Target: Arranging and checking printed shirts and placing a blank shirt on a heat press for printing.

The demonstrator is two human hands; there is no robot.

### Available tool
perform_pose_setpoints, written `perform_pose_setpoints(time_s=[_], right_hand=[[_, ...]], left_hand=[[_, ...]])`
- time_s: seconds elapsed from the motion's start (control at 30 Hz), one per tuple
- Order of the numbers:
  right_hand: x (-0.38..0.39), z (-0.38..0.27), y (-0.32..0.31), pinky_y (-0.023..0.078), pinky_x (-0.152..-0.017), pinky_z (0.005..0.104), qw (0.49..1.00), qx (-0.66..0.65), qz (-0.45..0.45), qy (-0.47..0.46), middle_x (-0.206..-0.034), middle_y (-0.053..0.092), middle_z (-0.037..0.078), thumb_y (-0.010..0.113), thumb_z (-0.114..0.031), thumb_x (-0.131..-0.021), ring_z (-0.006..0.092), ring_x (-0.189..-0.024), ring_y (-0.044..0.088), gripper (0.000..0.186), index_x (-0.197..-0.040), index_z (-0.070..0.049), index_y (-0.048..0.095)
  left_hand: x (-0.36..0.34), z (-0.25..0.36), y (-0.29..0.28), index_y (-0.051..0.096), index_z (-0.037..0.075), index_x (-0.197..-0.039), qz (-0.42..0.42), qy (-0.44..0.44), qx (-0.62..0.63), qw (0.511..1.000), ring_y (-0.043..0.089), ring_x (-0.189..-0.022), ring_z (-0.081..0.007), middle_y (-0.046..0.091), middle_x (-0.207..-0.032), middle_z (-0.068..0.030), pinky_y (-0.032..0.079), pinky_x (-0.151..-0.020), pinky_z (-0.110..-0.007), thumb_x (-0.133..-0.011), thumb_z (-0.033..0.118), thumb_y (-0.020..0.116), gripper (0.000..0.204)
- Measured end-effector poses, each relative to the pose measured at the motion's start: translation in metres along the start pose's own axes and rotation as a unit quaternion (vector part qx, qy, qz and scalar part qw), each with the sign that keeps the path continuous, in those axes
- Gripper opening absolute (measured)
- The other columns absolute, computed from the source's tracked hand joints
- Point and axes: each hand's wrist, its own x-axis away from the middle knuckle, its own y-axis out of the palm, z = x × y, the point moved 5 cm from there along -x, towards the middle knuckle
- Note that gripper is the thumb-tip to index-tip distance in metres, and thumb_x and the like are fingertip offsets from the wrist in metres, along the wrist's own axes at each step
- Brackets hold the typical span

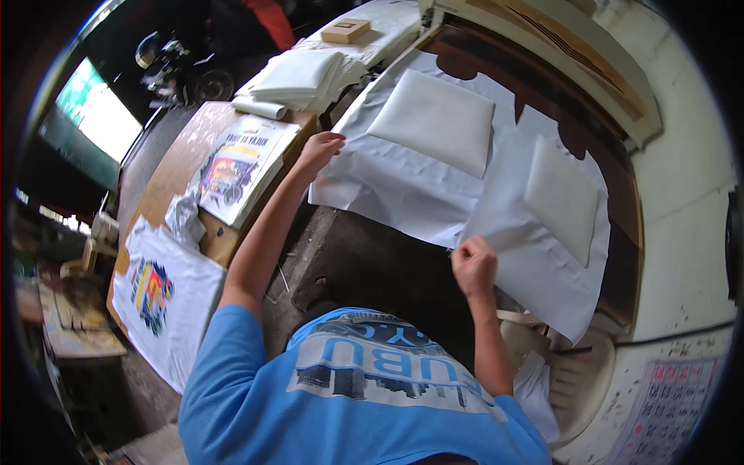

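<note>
Two white cloth shirt pieces (403, 203) with neck cutouts lie side by side on the dark bed of a large flat press (620, 298), their near edges hanging over its front. On each rests a smooth white rectangular pad, one on the left piece (438, 116) and one on the right piece (562, 198). My left hand (316, 153) is closed at the left edge of the left piece, its fingertips against the cloth. At the front, where the two pieces meet, my right hand (474, 267) pinches the cloth; its fingertips are partly hidden.
To the left, a wooden table (155, 182) bears a stack of printed sheets (240, 167) and a white printed T-shirt (167, 291). Folded white cloth (298, 74) lies farther back. A beige plastic chair (585, 380) stands at the right. Above the bed rises the press's upper part (558, 46).
</note>
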Motion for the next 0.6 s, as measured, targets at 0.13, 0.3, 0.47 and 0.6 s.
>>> perform_pose_setpoints(time_s=[0.13,0.3,0.47,0.6], right_hand=[[0.023,-0.051,0.031,0.042,-0.051,0.0368,0.997,-0.017,-0.015,0.068,-0.064,0.048,0.011,0.054,-0.003,-0.067,0.0293,-0.057,0.051,0.01,-0.06,-0.002,0.047],[0.034,-0.085,0.056,0.044,-0.051,0.0352,0.989,0.011,0.004,0.146,-0.067,0.049,0.009,0.055,-0.004,-0.069,0.0274,-0.056,0.052,0.007,-0.066,-0.003,0.049],[0.051,-0.108,0.057,0.043,-0.047,0.0358,0.971,0.098,0.033,0.216,-0.066,0.048,0.01,0.054,-0.007,-0.074,0.0283,-0.055,0.052,0.017,-0.063,-0.003,0.041],[0.075,-0.119,0.058,0.044,-0.05,0.0365,0.949,0.168,0.004,0.267,-0.071,0.049,0.011,0.052,-0.011,-0.08,0.0294,-0.059,0.053,0.015,-0.071,-0.003,0.044]], left_hand=[[-0.073,-0.015,0.032,0.058,0.006,-0.098,-0.049,-0.081,0.066,0.993,0.055,-0.07,-0.0138,0.057,-0.081,-0.0032,0.041,-0.059,-0.028,-0.072,0.023,0.055,0.032],[-0.129,-0.057,0.041,0.051,0.004,-0.093,-0.076,-0.196,0.177,0.961,0.055,-0.068,-0.0166,0.049,-0.081,-0.0066,0.041,-0.058,-0.031,-0.071,0.023,0.056,0.03],[-0.152,-0.046,0.068,0.05,0.006,-0.096,-0.113,-0.245,0.155,0.95,0.055,-0.067,-0.0151,0.05,-0.082,-0.0062,0.039,-0.057,-0.03,-0.072,0.025,0.055,0.03],[-0.161,-0.042,0.087,0.053,0.007,-0.089,-0.167,-0.259,0.188,0.932,0.051,-0.061,-0.013,0.051,-0.071,-0.0025,0.036,-0.053,-0.028,-0.071,0.025,0.06,0.027]])
